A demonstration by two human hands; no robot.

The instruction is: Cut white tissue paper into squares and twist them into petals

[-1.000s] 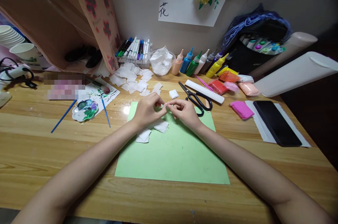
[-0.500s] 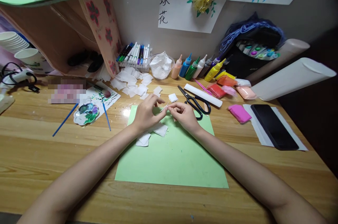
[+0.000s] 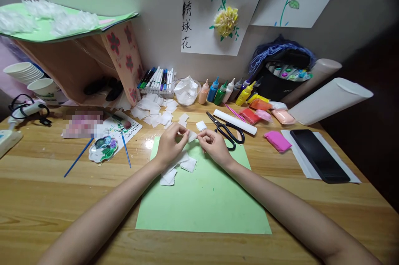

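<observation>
Over the far part of a green paper sheet (image 3: 202, 206), my left hand (image 3: 171, 143) pinches a small white piece of tissue paper (image 3: 192, 136) between thumb and fingers. My right hand (image 3: 214, 147) is closed too, with its fingertips at the right edge of the same piece. Under and beside my left wrist lie several loose white tissue pieces (image 3: 188, 164). Just past the hands sits a small white folded square (image 3: 201, 125). Black-handled scissors (image 3: 229, 132) rest by the sheet's far right corner, beyond my right hand.
Torn white paper scraps (image 3: 152, 109), a clear bowl (image 3: 199, 90) of tissue, paint bottles (image 3: 222, 92) and markers (image 3: 157, 80) line the back. A palette (image 3: 99, 153) and brushes (image 3: 126, 148) lie left. At right are a pink clay packet (image 3: 277, 142) and a phone (image 3: 319, 154).
The view has tilted up, so more of the wall drawings shows. My hands are slightly further apart, and the tissue piece between them shows wider.
</observation>
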